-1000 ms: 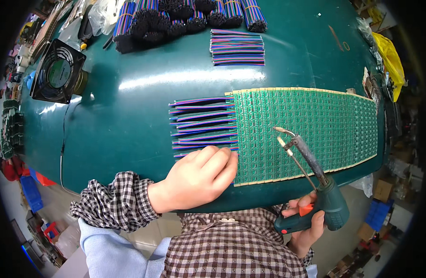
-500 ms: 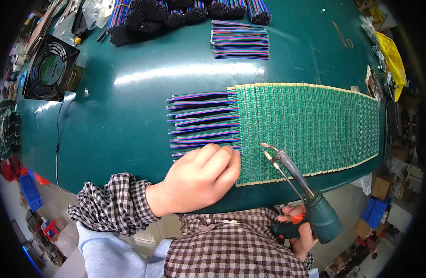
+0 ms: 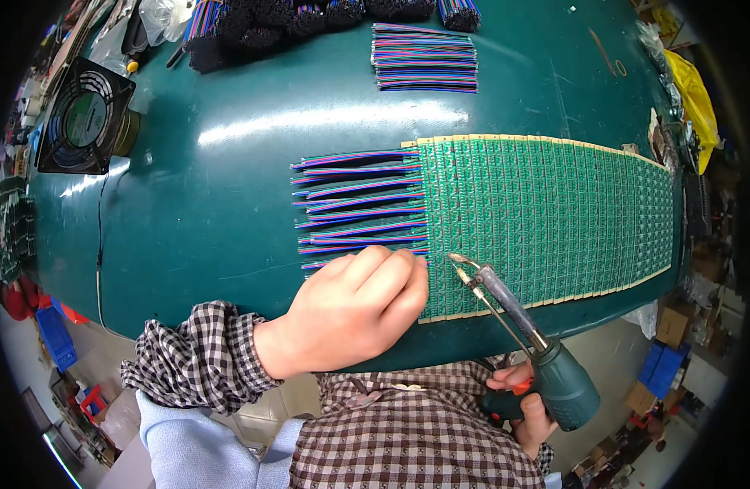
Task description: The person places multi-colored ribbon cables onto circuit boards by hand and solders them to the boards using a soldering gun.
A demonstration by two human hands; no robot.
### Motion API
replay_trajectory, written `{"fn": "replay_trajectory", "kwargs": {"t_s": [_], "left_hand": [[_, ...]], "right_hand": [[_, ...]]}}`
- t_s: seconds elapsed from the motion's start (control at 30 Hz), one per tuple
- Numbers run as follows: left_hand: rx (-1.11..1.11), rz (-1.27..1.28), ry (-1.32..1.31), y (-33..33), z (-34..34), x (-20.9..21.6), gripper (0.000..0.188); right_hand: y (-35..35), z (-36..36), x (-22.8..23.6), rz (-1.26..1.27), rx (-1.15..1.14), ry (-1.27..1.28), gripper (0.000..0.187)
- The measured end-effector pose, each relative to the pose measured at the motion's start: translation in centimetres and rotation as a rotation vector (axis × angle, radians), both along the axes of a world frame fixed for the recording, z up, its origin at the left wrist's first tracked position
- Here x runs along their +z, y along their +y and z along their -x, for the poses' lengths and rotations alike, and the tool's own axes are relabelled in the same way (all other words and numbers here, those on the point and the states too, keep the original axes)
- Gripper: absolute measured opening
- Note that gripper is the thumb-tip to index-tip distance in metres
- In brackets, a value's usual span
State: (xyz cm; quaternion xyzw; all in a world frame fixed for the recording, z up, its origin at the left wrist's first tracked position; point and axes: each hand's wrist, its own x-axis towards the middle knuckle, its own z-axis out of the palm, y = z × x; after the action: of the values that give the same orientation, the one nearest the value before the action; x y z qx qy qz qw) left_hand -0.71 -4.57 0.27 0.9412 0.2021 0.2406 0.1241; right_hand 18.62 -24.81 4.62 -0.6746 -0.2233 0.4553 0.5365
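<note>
Below the row of ribbon wires, my left hand [image 3: 350, 306] is closed at the left edge of a green circuit board panel [image 3: 546, 216]. Its fingers pinch a ribbon wire [image 3: 314, 267], whose free end sticks out left; the fingertips are hidden behind the hand. Several flat ribbon wires [image 3: 359, 194] in blue, red, green and black lie with their right ends on the panel's first column. My right hand [image 3: 530, 407] is wrapped round the handle of a dark green soldering gun [image 3: 564, 383]. Its tip and thin feed tube point up-left over the panel, close to my left hand.
A black fan [image 3: 86, 118] stands on the green table at left, its cord running toward the near edge. A stack of loose ribbon wires [image 3: 424, 59] lies at the back, beside thick wire bundles [image 3: 261, 28]. Yellow plastic [image 3: 691, 106] is at the far right.
The soldering gun's tip has shifted slightly left, nearer my left hand. The table and panel sit a little higher in view. My left hand keeps its pinch.
</note>
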Motion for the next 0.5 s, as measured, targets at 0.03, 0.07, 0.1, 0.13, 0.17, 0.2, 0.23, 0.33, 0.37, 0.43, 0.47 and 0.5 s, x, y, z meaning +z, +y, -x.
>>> {"fn": "replay_trajectory", "kwargs": {"t_s": [0.03, 0.07, 0.1, 0.13, 0.17, 0.2, 0.23, 0.33, 0.37, 0.43, 0.47, 0.5], "left_hand": [[0.002, 0.001, 0.001, 0.0, 0.1, 0.1, 0.039], [0.003, 0.0, 0.009, 0.0, 0.1, 0.1, 0.039], [0.001, 0.001, 0.014, 0.0, 0.1, 0.1, 0.039], [0.0, 0.002, 0.012, 0.0, 0.1, -0.1, 0.039], [-0.002, -0.003, 0.002, 0.0, 0.1, -0.2, 0.039], [-0.003, -0.009, -0.006, 0.0, 0.1, -0.3, 0.039], [-0.003, -0.009, -0.007, 0.0, 0.1, -0.3, 0.039], [0.0, 0.012, -0.011, -0.1, 0.2, -0.1, 0.039], [0.005, 0.007, -0.003, -0.1, 0.2, 0.0, 0.039], [0.003, 0.007, -0.001, 0.0, 0.1, -0.1, 0.039], [0.001, 0.006, -0.004, 0.0, 0.1, -0.2, 0.039], [0.003, 0.004, -0.003, 0.0, 0.1, -0.2, 0.039]], "right_hand": [[0.0, 0.0, 0.0, 0.001, 0.002, 0.001, 0.061], [0.0, 0.1, 0.0, -0.006, 0.0, -0.003, 0.061], [-0.1, 0.1, -0.1, -0.012, -0.006, -0.01, 0.061], [-0.1, 0.0, -0.2, -0.011, -0.007, -0.012, 0.061], [-0.2, -0.1, -0.3, -0.013, 0.007, -0.013, 0.06], [-0.2, -0.2, -0.3, -0.017, 0.023, -0.012, 0.06], [-0.3, -0.1, -0.3, -0.017, 0.022, -0.013, 0.06], [-0.3, 0.0, -0.3, -0.046, 0.019, -0.035, 0.059], [-0.3, 0.0, -0.3, -0.032, 0.03, -0.034, 0.059], [-0.4, 0.0, -0.6, -0.013, 0.035, -0.039, 0.059], [-0.8, 0.1, -1.1, -0.031, -0.005, -0.052, 0.057], [-1.0, 0.1, -1.4, -0.05, -0.043, -0.062, 0.056]]}}
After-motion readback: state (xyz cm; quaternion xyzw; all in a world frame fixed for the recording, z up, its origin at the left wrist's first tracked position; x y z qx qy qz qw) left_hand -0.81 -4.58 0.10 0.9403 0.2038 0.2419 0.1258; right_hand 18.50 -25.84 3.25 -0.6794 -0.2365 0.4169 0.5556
